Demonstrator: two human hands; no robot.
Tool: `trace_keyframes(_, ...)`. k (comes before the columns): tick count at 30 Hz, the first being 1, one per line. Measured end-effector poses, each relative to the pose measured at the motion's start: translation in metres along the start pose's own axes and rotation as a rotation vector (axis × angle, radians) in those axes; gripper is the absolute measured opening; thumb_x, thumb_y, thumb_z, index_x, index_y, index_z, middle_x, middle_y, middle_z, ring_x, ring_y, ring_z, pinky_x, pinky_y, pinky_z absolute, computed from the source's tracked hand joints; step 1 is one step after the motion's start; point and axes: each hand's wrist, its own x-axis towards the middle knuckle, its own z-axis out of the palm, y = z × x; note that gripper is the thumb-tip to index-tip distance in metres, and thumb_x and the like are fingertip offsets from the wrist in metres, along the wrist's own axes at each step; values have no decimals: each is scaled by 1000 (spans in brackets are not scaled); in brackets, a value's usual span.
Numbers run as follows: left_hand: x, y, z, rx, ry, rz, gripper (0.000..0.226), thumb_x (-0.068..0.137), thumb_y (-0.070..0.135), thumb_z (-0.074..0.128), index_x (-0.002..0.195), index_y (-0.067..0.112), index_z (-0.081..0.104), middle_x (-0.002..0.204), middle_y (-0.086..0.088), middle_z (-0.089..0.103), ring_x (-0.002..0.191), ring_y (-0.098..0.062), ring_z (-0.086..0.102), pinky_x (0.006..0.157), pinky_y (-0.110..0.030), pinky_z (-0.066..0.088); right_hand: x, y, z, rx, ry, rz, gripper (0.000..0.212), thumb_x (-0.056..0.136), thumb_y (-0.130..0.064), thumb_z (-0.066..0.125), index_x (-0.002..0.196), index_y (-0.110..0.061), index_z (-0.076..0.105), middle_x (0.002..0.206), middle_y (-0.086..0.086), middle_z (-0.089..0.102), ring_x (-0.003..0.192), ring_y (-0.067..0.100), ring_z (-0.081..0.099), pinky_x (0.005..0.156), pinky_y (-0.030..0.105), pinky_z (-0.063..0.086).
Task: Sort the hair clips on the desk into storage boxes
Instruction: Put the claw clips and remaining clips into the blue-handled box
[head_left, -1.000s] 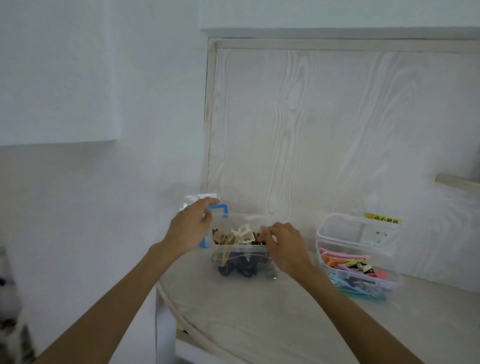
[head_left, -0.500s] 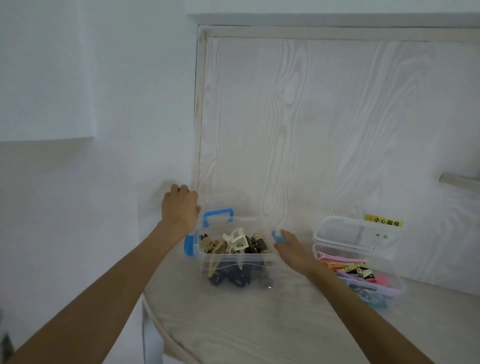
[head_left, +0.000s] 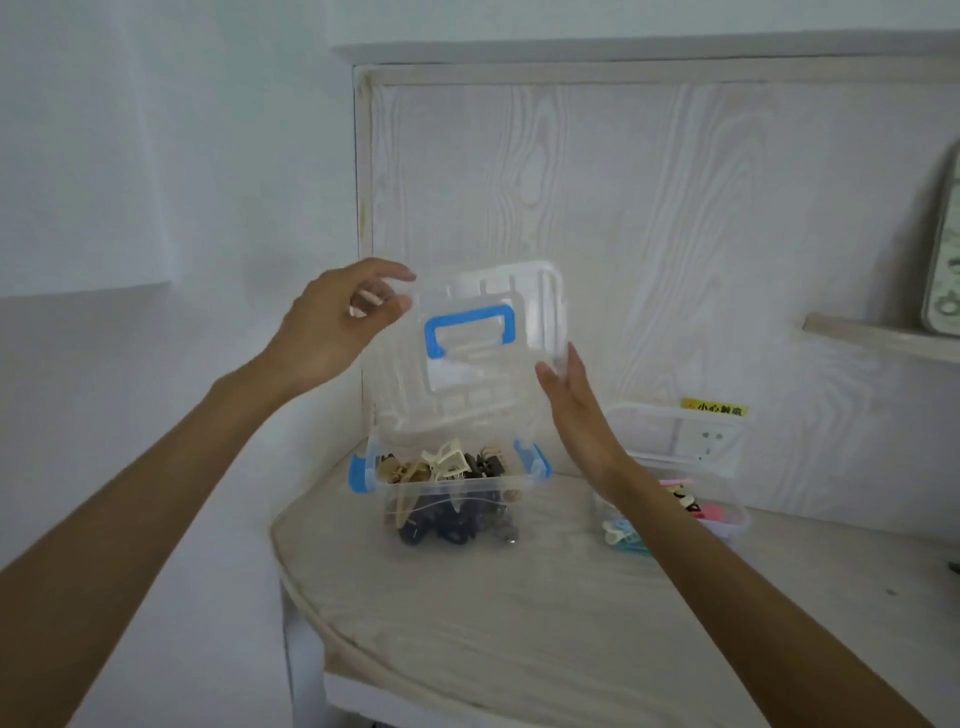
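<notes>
A clear storage box (head_left: 451, 512) with blue latches stands on the desk, filled with beige, white and dark hair clips (head_left: 445, 465). Its clear lid (head_left: 483, 343), with a blue handle, is held upright in the air above the box. My left hand (head_left: 337, 325) pinches the lid's upper left edge between thumb and fingers. My right hand (head_left: 569, 395) touches the lid's right edge with straight fingers. A second clear box (head_left: 727, 519) further right holds pink, orange and pale blue clips; my right forearm covers part of it.
The desk (head_left: 519, 623) has a rounded front left corner and a wood-grain back panel (head_left: 649, 208). A clear lid (head_left: 675, 436) leans against the panel behind the second box, under a yellow label (head_left: 716, 408). A small shelf (head_left: 883, 338) juts out at right.
Both hands were at the box's sides on the desk. Now they have raised the clear lid into the air above the open box, and the view has shifted left.
</notes>
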Motion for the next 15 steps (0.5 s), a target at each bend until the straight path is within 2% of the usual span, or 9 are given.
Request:
trace_keyframes(1, 2, 0, 1, -89, -34, -58, 22, 91, 25, 56, 113, 28, 60, 85, 9, 55, 74, -7, 54, 69, -21, 52, 0, -3, 1, 11, 29, -13, 56, 99, -34, 34, 148, -24, 10, 147, 1, 34, 130, 15, 37, 101, 21, 22)
trace_keyframes(3, 2, -6, 7, -292, 30, -242, 31, 91, 21, 58, 121, 23, 55, 85, 3, 54, 70, -7, 53, 60, -17, 56, -1, -6, 9, 27, 124, -31, 46, 100, -23, 33, 145, -15, 25, 119, 7, 54, 95, 16, 57, 89, 22, 38)
trace_keyframes(5, -5, -15, 19, -507, 166, -522, 45, 89, 22, 62, 130, 14, 45, 96, -4, 58, 76, -11, 56, 68, -23, 58, 0, -2, 21, 82, 186, 40, 41, 99, -17, 34, 140, -9, 35, 106, 10, 58, 70, 13, 59, 77, 27, 47)
trace_keyframes(6, -12, -20, 28, -532, 200, -651, 54, 89, 25, 62, 135, 9, 39, 107, -7, 58, 85, -14, 58, 78, -29, 56, 1, 3, 26, 119, 201, 114, 40, 99, -14, 35, 138, -9, 36, 110, 12, 59, 71, 15, 61, 79, 30, 49)
trace_keyframes(7, -21, -23, 37, -485, 193, -737, 59, 90, 27, 60, 138, 6, 34, 121, -9, 55, 96, -18, 58, 86, -32, 51, 3, 10, 31, 112, 212, 180, 40, 97, -13, 37, 138, -9, 38, 120, 14, 58, 82, 20, 63, 88, 33, 49)
trace_keyframes(9, -45, -27, 55, -333, 113, -809, 56, 94, 27, 52, 140, 2, 32, 132, -3, 46, 114, -20, 50, 89, -27, 39, 1, 20, 35, -130, 215, 246, 41, 95, -14, 40, 136, -10, 43, 135, 12, 51, 116, 29, 53, 107, 37, 36)
trace_keyframes(11, -64, -34, 65, -279, 41, -842, 50, 97, 21, 46, 141, 2, 30, 142, -10, 41, 121, -24, 47, 88, -24, 34, -5, 29, 34, -422, 206, 228, 42, 93, -18, 41, 133, -9, 48, 135, 11, 53, 128, 29, 40, 109, 35, 27)
trace_keyframes(14, -75, -47, 66, -306, -41, -844, 20, 94, 8, 40, 113, 9, 47, 124, -10, 47, 89, -12, 50, 71, -19, 38, -11, 42, 29, -515, 104, 241, 33, 93, -22, 43, 117, -7, 60, 116, 13, 60, 117, 29, 48, 100, 33, 33)
trace_keyframes(15, -76, -49, 67, -313, -70, -834, 21, 94, 4, 38, 112, 10, 48, 117, -4, 43, 86, -8, 46, 65, -16, 37, -11, 45, 27, -476, 73, 241, 26, 93, -25, 43, 107, -13, 62, 103, 11, 59, 106, 25, 52, 93, 32, 36)
